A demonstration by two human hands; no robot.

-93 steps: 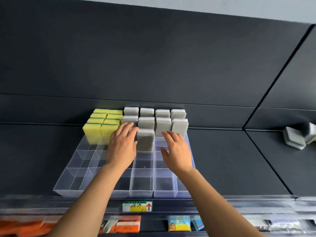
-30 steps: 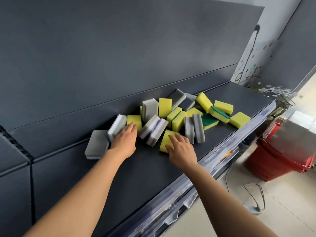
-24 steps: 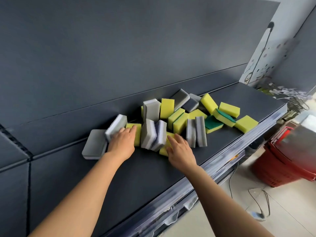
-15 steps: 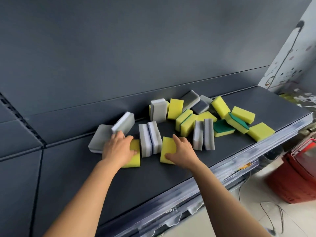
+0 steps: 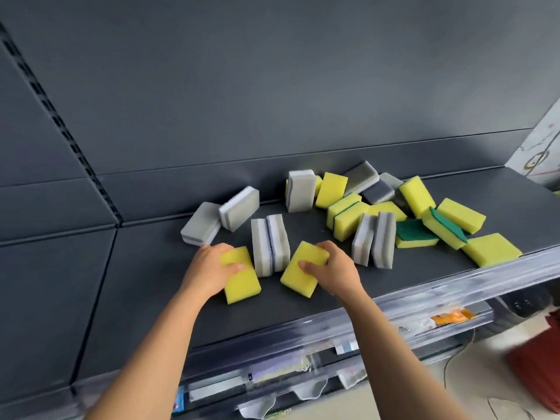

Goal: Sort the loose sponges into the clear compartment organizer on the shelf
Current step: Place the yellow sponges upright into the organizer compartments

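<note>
Here, left hand (image 5: 209,269) and right hand (image 5: 335,269) each grip a yellow sponge (image 5: 242,277) (image 5: 303,269), presumably paired by colour for the organizer.

Blurred red bin (image 5: 539,365) cropped at right, lower-shelf packets (image 5: 451,316) unreadable

Both bare forearms reach forward side by side, palms down, the left hand (image 5: 207,275) gripping the left sponge (image 5: 244,284) and the right hand (image 5: 335,272) gripping the right sponge (image 5: 298,277), each with its thumb across the top and fingers curled over the far edge.
</note>
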